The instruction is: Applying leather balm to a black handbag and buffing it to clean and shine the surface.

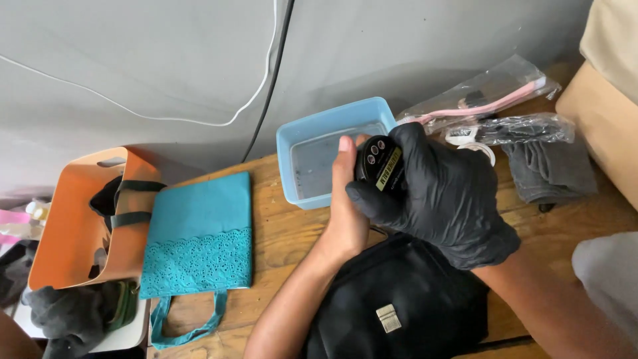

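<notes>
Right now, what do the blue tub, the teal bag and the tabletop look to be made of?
Blue tub: smooth moulded plastic, by its even, slightly glossy walls. Teal bag: matte fabric or felt, with a lace-like cutout band; unsure which. Tabletop: unpainted wood planks, grain and seams visible.

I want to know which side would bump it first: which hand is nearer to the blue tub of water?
Left. The bare left hand overlaps the near rim of the blue tub, thumb over the water. The gloved right hand, gripping the round black tin, sits to the tub's right.
</notes>
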